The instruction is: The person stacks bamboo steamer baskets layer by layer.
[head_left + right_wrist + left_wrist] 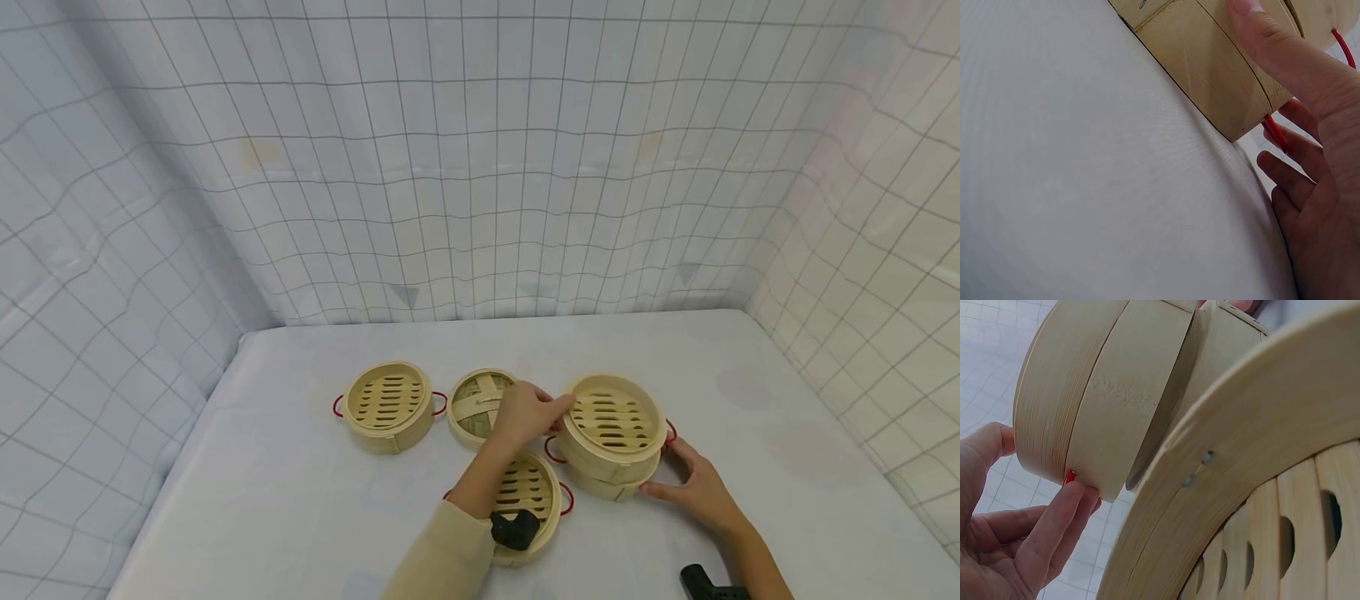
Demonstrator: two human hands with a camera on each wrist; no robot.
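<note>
Two round bamboo steamer baskets stand stacked at the right: an upper basket [609, 461] with a slatted floor and a lower basket [600, 486]. My left hand [525, 412] pinches the upper basket's left side, thumb at the rim and fingers lower down near a red handle [1070, 476]. In the left wrist view the upper basket sits tilted, with a gap showing between it and the lower one. My right hand [697, 487] holds the lower basket's right side, thumb against its wall and fingers curled beside a red handle [1275, 134].
Another slatted steamer basket [397, 437] with red handles stands at the left. A woven bamboo lid [468, 400] lies in the middle, partly behind my left hand. One more basket [551, 521] sits under my left forearm. White gridded sheets [465, 167] enclose the white table [300, 500].
</note>
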